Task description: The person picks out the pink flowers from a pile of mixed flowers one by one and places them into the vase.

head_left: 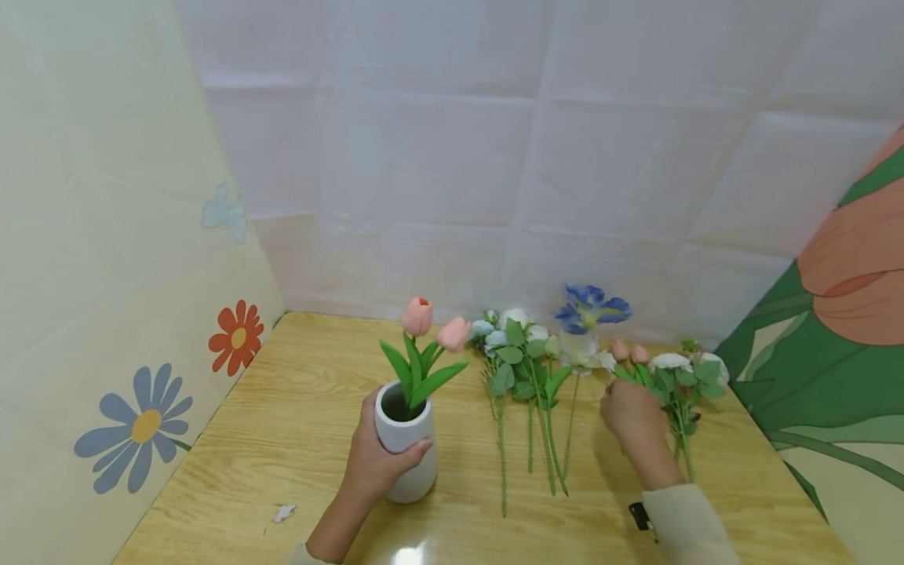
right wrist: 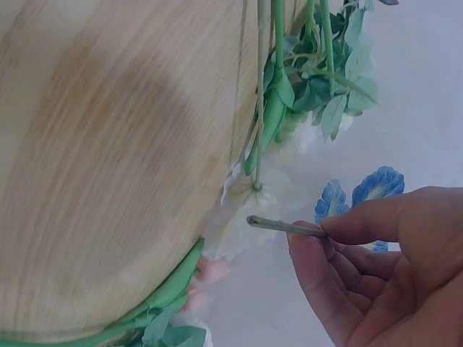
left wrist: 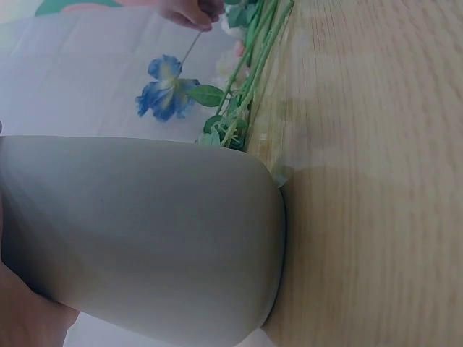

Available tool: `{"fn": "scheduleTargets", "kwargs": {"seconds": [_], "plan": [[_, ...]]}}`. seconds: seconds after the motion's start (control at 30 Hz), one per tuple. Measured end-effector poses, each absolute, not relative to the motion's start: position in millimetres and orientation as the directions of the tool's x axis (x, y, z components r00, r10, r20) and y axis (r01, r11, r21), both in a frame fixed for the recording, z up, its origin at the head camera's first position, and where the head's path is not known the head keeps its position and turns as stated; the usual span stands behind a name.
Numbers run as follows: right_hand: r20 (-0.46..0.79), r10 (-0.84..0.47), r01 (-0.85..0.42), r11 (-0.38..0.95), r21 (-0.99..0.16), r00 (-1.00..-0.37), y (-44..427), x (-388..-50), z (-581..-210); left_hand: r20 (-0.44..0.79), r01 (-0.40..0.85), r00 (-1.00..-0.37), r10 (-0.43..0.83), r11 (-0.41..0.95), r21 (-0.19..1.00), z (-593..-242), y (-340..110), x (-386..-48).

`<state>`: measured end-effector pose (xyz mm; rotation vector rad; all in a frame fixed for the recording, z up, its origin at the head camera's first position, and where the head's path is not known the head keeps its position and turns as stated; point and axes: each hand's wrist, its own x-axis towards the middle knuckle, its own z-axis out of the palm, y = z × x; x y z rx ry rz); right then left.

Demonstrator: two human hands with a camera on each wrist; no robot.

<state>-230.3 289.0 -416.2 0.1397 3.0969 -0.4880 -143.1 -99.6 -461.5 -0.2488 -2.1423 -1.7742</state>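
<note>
1. Nearest the head camera, my right sleeve (head_left: 688, 526) of pale cloth stops at the wrist, the forearm slanting forward and inward.
2. My right hand (head_left: 634, 420) is raised over the table (head_left: 282, 408), thumb and forefinger pinching the thin stem (right wrist: 278, 225) of a blue flower (head_left: 592, 310) with ruffled petals.
3. My left hand (head_left: 377, 463), well apart from the right, wraps the vase (head_left: 415, 475), thumb across its near side.
4. The vase is white, smooth and rounded, upright on the wood-grained table, left of the loose white flowers (head_left: 515, 318).
5. Two pink tulips (head_left: 417, 316) with pointed green leaves rise from its round mouth.
</note>
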Motion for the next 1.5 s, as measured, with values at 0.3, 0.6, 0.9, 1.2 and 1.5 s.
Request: {"fn": "scheduleTargets", "kwargs": {"seconds": [0.3, 0.6, 0.9, 1.2, 1.5], "plan": [[-0.022, 0.065, 0.068, 0.944, -0.323, -0.998, 269, -232, -424, 0.366, 0.344, -0.926, -0.092, 0.195, 0.919, -463, -99, -144], [-0.026, 0.056, 0.062, 0.945, -0.321, -0.998, 254, -236, -432, 0.373, 0.35, -0.924, -0.087, 0.199, 0.915, -464, -99, -144], [-0.039, 0.049, 0.059, 0.939, -0.338, -0.998, 243, -238, -437, 0.384, 0.363, -0.92, -0.078, 0.194, 0.911, -465, -99, -144], [-0.021, 0.003, 0.01, 0.948, -0.318, -1.0, 233, -241, -443, 0.375, 0.356, -0.924, -0.08, 0.184, 0.916, -463, -99, -144], [-0.058, -0.006, 0.013, 0.942, -0.336, -0.998, 227, -240, -447, 0.374, 0.356, -0.924, -0.076, 0.181, 0.917, -464, -100, -144]]}}
